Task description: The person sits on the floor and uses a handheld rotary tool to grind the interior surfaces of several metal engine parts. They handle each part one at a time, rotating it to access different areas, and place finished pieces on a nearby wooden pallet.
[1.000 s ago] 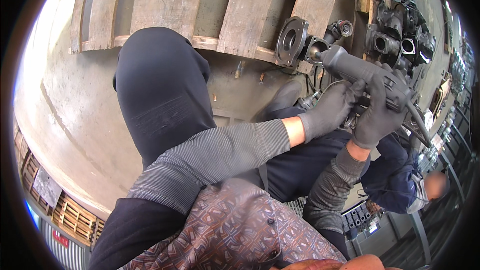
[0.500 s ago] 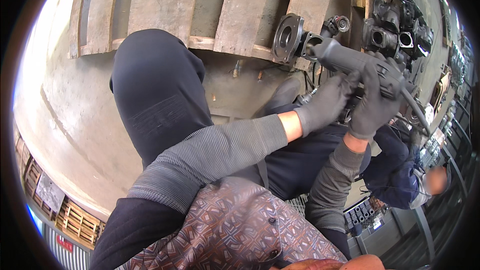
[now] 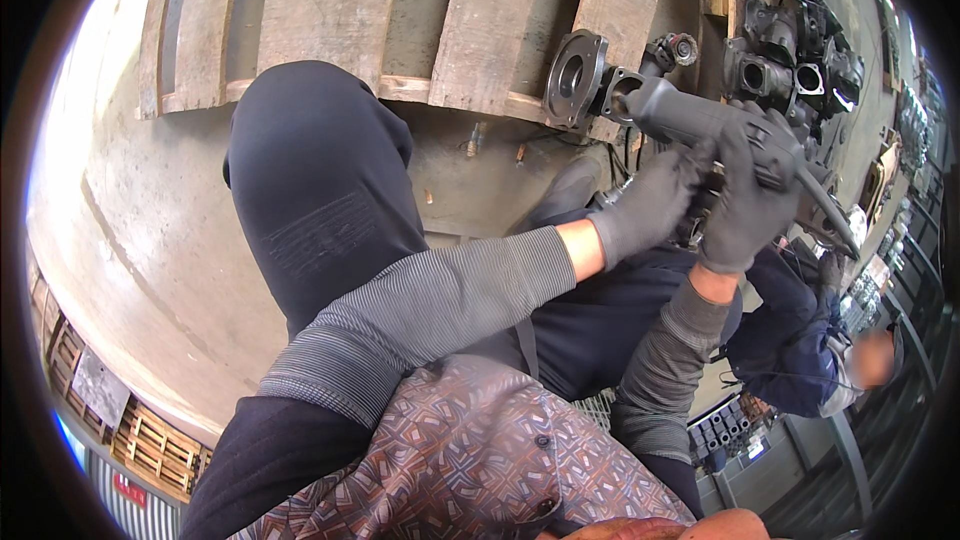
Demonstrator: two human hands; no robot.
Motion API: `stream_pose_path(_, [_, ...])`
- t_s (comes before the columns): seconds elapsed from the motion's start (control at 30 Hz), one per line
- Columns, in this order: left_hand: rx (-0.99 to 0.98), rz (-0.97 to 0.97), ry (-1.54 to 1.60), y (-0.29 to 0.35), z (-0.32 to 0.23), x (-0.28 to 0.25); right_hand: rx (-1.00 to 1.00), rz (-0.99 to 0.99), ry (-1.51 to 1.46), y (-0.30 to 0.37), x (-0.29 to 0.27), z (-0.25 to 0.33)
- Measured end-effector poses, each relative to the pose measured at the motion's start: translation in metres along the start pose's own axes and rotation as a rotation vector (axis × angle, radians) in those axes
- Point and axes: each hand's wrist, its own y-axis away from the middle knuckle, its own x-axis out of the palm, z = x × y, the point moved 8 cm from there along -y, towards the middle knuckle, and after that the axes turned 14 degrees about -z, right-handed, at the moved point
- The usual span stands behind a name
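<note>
A dark grey corded power tool with a long rounded body [image 3: 690,118] lies across the upper right, its cable [image 3: 828,210] trailing from the rear end. My right hand [image 3: 750,205], in a dark glove, wraps round its rear part. Beside and just below the tool is my left hand [image 3: 645,208], gloved too, its fingers curled closed; what they grip is hidden. The tool's front end reaches a dark metal casting with a round flange [image 3: 574,80] and a smaller square flange [image 3: 622,95]. The tip of the tool cannot be made out.
A wooden pallet [image 3: 490,25] spans the top. Several dark castings [image 3: 770,70] are piled at the upper right. A co-worker [image 3: 790,360] in dark blue sits at the right. Small fragments [image 3: 473,138] lie on the concrete floor [image 3: 150,220]; stacked pallets [image 3: 160,445] stand lower left.
The tool and both hands stay in nearly the same place, with only slight shifts. The cable behind the tool has moved a little.
</note>
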Motion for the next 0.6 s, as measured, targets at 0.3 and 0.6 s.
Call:
stream_pose_path(0.3, [-0.391, 0.046, 0.569, -0.004, 0.031, 0.016, 0.041, -0.035, -0.021, -0.003, -0.005, 0.006])
stream_pose_path(0.6, [-0.299, -0.001, 0.418, -0.007, 0.059, 0.009, 0.008, -0.012, 0.048, -0.004, 0.003, 0.006])
